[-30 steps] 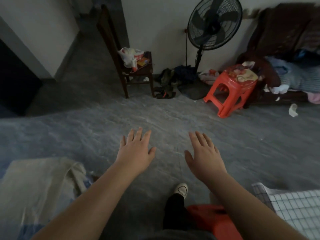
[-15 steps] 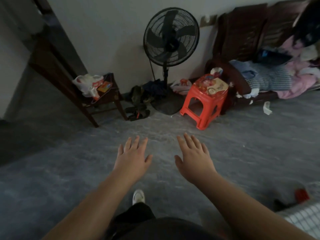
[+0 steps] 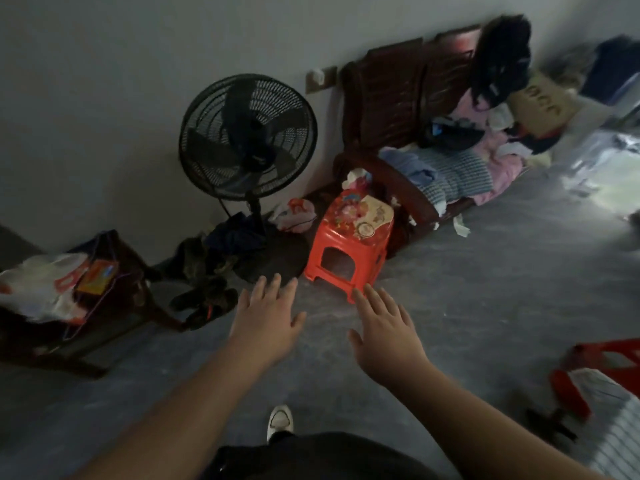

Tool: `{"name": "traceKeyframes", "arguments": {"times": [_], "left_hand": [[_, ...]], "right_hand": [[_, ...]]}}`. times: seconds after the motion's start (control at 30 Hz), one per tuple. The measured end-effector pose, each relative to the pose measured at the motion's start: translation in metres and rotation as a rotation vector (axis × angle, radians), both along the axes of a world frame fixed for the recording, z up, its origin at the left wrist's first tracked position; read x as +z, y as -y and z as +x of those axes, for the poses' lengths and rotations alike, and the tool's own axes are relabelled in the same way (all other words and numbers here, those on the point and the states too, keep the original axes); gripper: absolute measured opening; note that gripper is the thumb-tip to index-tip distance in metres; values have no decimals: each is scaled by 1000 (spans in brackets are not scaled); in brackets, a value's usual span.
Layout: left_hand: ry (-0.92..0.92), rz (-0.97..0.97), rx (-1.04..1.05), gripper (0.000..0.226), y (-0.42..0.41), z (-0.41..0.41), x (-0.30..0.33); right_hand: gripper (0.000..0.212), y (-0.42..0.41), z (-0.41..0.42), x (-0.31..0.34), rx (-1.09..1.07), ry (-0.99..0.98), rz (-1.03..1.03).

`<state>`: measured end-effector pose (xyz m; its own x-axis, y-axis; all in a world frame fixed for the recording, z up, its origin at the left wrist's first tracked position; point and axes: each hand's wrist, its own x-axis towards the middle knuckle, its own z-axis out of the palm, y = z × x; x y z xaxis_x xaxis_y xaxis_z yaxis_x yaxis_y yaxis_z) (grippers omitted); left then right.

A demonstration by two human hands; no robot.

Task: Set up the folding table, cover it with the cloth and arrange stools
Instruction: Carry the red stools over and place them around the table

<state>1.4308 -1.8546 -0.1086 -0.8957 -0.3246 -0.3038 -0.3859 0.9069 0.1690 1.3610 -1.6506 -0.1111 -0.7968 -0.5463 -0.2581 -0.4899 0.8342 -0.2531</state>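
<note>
Above the grey floor (image 3: 485,306), both arms reach forward with palms down. The left hand (image 3: 266,317) has its fingers straight and slightly spread, holding nothing and touching nothing. The right hand (image 3: 384,330) is likewise flat and released, fingers fanned, nothing in its grasp. Just beyond the right hand's fingertips stands a red plastic stool (image 3: 349,251) on the floor, its nearest leg appearing close to those fingers in the view; whether they touch it cannot be told. The stool's top carries a patterned picture and a small round object. To the stool's left stands a black pedestal fan (image 3: 247,136) against the wall, and to its right a dark wooden bench (image 3: 391,98) piled with clothes. At the right edge, blurred, lie another red stool (image 3: 602,362) and a checked cloth (image 3: 620,427). A wooden chair (image 3: 114,271) holding a plastic bag sits far left. A white shoe (image 3: 280,420) shows below between the arms.
</note>
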Motion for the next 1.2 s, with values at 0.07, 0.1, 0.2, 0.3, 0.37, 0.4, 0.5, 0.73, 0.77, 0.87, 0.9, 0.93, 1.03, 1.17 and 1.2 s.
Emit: {"name": "traceKeyframes", "arguments": {"times": [0.07,0.1,0.2,0.3,0.37,0.4,0.5,0.73,0.77,0.87,0.9,0.93,1.03,1.17,1.2], "left_hand": [[34,12,-54,70,17,-42,1],[45,17,-74,70,21,-61,2],[50,36,-140,70,30,-121,-3],[82,34,-177,71,36,-180,-17],[105,27,-190,71,39,-222,-28],[114,19,-193,71,41,-243,-33],[129,2,-182,70,44,-308,-51],[241,6,-150,69,47,-435,-94],[246,4,-145,69,49,-450,-104],[271,18,-115,68,58,-495,-138],[271,24,-110,67,62,-509,-152],[271,28,-109,67,66,-523,-168],[289,61,-96,67,85,-560,-229],[322,162,-13,72,114,-594,-319],[323,195,26,74,122,-602,-344]], "right_hand": [[76,15,-29,1,-54,2,-10],[75,20,-42,1,-83,5,-15],[74,26,-85,-3,-165,17,-37],[73,25,-135,-17,-217,19,-30],[72,23,-176,-29,-238,17,-35],[72,23,-198,-34,-236,20,-38],[72,22,-268,-51,-213,41,-57],[71,26,-412,-97,-138,135,12],[71,27,-429,-107,-137,149,21],[71,34,-472,-147,-160,204,50],[70,37,-484,-163,-182,217,55],[70,40,-494,-180,-203,231,64],[69,53,-522,-239,-262,291,77],[69,68,-549,-323,-407,413,15],[71,71,-553,-347,-473,446,-28]]}}
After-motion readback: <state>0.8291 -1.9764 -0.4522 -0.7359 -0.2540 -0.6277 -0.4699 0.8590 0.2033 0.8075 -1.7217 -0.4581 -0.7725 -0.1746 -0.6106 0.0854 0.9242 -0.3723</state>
